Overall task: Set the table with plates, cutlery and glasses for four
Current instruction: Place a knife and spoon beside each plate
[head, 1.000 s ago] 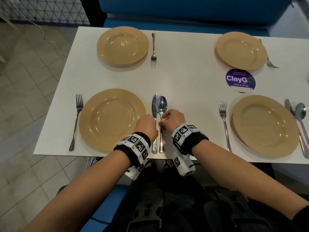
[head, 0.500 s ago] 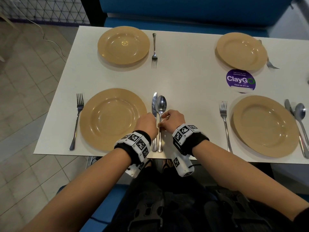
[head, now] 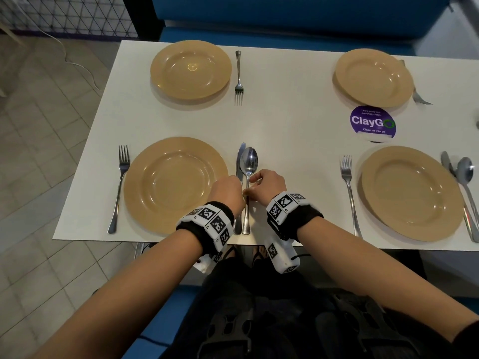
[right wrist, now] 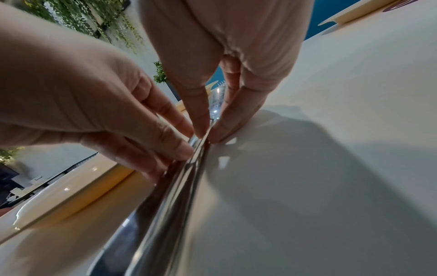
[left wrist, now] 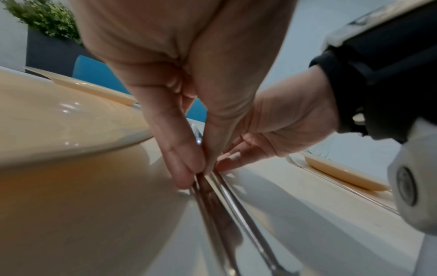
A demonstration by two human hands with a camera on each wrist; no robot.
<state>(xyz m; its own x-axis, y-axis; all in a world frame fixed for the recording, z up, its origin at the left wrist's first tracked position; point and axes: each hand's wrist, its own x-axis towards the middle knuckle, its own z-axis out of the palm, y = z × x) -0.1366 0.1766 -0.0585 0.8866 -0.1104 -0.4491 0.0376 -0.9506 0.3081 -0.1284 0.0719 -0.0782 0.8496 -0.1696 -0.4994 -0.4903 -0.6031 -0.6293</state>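
A knife (head: 239, 161) and a spoon (head: 249, 159) lie side by side right of the near-left tan plate (head: 176, 185), on the white table (head: 285, 125). A fork (head: 121, 177) lies left of that plate. My left hand (head: 229, 187) pinches the knife handle (left wrist: 212, 205) between thumb and fingertip. My right hand (head: 268, 182) pinches the spoon handle (right wrist: 170, 196) the same way. In the right wrist view the right hand (right wrist: 208, 134) meets the left hand (right wrist: 94, 112) at the two handles, which almost touch.
Three more tan plates are laid: far left (head: 190, 69) with a fork (head: 239, 76), far right (head: 373, 77) with a fork (head: 417, 95), near right (head: 412, 193) with a fork (head: 348, 187), knife (head: 448, 167) and spoon (head: 466, 172). A purple sticker (head: 373, 123) is on the table. A blue bench runs behind.
The spoon's handle has shifted slightly left, closer to the knife. Both hands have stayed on the handles and barely moved.
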